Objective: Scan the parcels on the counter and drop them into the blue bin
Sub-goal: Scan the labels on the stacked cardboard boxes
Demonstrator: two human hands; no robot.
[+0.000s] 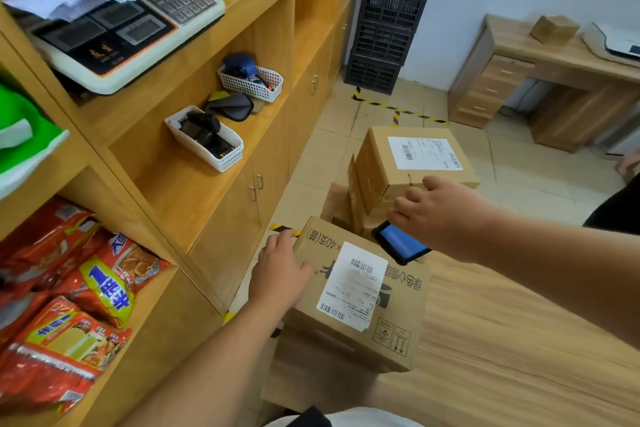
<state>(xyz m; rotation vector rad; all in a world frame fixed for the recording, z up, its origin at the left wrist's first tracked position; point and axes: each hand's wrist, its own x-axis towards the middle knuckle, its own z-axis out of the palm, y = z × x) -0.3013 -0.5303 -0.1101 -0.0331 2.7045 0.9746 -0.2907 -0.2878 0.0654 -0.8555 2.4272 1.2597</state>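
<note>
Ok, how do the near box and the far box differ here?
The near box carries large black print and handling symbols; the far box is plain. The left hand rests on the near box's left edge; no hand plainly touches the far box, with the right hand and scanner between them. Both are brown cardboard with white barcode labels.

Brown cartons, white labels, blue screen glowing

Near carton (360, 291) brown with black print and white barcoded label; scanner (401, 244) black, screen blue; floor tape (398, 111) striped yellow-black; noodle packs (69, 305) red and yellow.
</note>
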